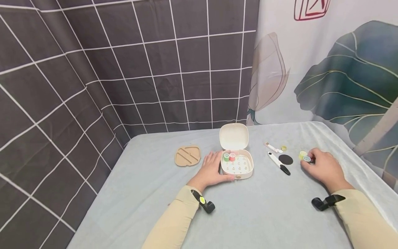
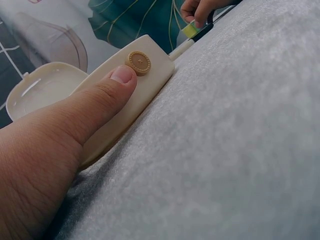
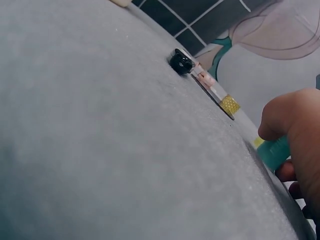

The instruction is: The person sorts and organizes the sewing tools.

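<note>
An open cream sewing box [image 1: 237,174] stands on the table, its lid [image 1: 234,137] tipped up at the back. Green [image 1: 226,157] and red [image 1: 232,157] thread spools sit side by side on its pegs. My left hand [image 1: 212,171] grips the box's left front corner. In the left wrist view, the thumb lies on the front wall at the tan button [image 2: 139,63]. Off to the right, my right hand [image 1: 325,168] pinches a teal thread spool [image 3: 274,152] between thumb and fingers, low over the cloth. Right beside it is a yellow spool [image 1: 302,154].
A tan divided tray [image 1: 188,155] lies left of the box. Between box and right hand lie a white tool with a black end [image 1: 279,163], a black disc [image 1: 285,159], a small white-and-pink piece [image 1: 273,147] and a small yellow piece [image 1: 283,148]. Curtains hang behind the table.
</note>
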